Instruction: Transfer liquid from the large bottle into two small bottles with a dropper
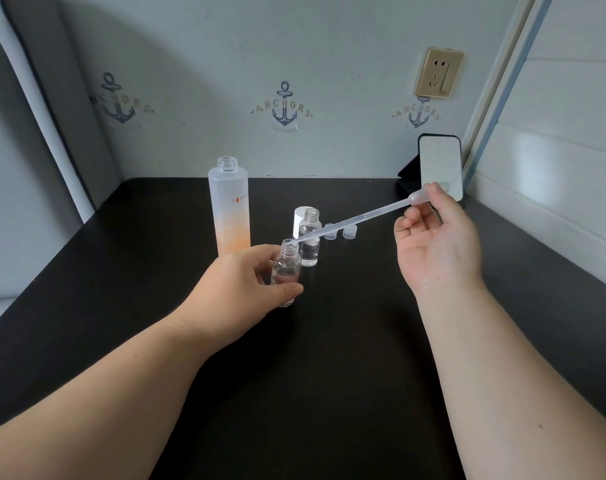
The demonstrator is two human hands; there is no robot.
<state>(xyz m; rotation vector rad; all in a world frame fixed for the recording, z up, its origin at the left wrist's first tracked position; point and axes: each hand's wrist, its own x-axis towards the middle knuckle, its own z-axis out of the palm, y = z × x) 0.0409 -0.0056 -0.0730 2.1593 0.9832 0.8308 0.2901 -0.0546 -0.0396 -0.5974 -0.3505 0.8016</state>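
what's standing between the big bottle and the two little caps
In the head view, the second small bottle and the white cap behind it stand between the large bottle and the two small caps.

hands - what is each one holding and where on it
Left hand grips the small bottle round its body; right hand pinches the dropper by its bulb.

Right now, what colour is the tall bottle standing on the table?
The tall bottle is frosted white above, fading to peach-orange below; the head view shows it clearly.
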